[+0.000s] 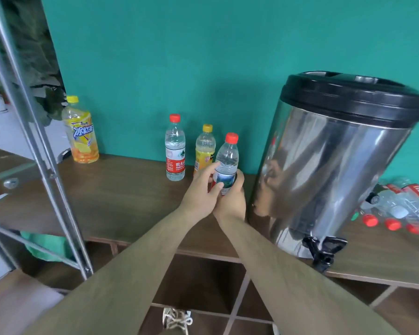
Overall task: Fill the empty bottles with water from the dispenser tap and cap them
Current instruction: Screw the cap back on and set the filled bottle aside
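Both hands hold a small clear bottle with a red cap, upright above the wooden counter. My left hand wraps its fingers round the label from the left. My right hand grips the bottle's lower part from the right and below. Behind it stand a capped clear bottle with a red label and a yellow-capped orange bottle. The steel dispenser with a black lid stands to the right; its black tap hangs over the counter's front edge.
A large yellow drink bottle stands at the far left by the green wall. A pile of empty clear bottles with red caps lies right of the dispenser. A slanted metal frame crosses the left side. Open wooden cubbies sit below.
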The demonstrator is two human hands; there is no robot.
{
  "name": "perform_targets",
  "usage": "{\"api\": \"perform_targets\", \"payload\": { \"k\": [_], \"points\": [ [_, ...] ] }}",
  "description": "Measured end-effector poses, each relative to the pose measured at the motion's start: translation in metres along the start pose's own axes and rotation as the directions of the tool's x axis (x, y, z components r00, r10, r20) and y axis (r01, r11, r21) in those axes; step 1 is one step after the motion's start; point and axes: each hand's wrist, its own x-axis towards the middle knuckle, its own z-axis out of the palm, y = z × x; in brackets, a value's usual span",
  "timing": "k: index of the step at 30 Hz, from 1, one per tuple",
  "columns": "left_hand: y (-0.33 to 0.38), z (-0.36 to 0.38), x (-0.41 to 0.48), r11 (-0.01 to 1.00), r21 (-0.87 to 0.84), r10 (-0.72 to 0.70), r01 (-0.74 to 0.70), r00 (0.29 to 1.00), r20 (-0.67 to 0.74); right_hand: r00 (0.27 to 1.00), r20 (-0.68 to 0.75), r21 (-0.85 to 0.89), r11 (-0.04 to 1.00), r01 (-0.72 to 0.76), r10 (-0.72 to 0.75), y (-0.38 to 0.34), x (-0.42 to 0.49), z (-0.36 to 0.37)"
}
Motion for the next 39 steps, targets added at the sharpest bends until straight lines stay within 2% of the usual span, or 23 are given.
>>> {"api": "perform_targets", "payload": {
  "k": [5,9,12,16,20,24,30,33,39],
  "points": [
    [-0.009,0.001,0.036,0.998,0.055,0.007,-0.013,0.993,0.116,0.999,-0.023,0.111,0.993,-0.031,0.033,0.005,0.046,0.015],
    [-0.02,-0.002,0.056,0.995,0.092,0.015,-0.028,0.991,0.136,0.998,-0.04,0.154,0.987,-0.035,0.042,0.003,0.071,0.024],
    [-0.024,-0.004,0.054,0.99,0.127,0.045,-0.058,0.994,0.098,0.997,-0.064,0.073,0.996,-0.042,0.047,0.002,0.075,0.023],
    [-0.016,-0.014,0.022,0.964,0.245,0.113,-0.102,0.993,-0.035,0.998,-0.04,-0.045,0.998,0.042,-0.044,-0.008,0.041,-0.003],
    [0.024,-0.033,-0.024,0.924,0.353,0.194,-0.144,0.975,-0.11,0.973,-0.038,-0.001,0.974,0.226,-0.226,-0.029,-0.021,-0.059],
    [0.083,-0.029,-0.072,0.868,0.407,0.32,-0.283,0.947,-0.022,0.941,-0.092,0.04,0.943,0.329,-0.324,-0.033,-0.077,-0.137],
    [0.181,0.037,-0.118,0.784,0.401,0.448,-0.473,0.879,0.163,0.955,-0.091,0.005,0.958,0.285,-0.283,0.006,-0.117,-0.256],
    [0.216,0.088,-0.128,0.732,0.389,0.497,-0.559,0.829,0.256,0.964,-0.133,-0.04,0.973,0.226,-0.23,0.042,-0.124,-0.318],
    [0.268,0.208,-0.123,0.692,0.3,0.527,-0.657,0.743,0.412,0.971,-0.221,-0.153,0.987,0.053,-0.086,0.119,-0.128,-0.424]
  ]
}}
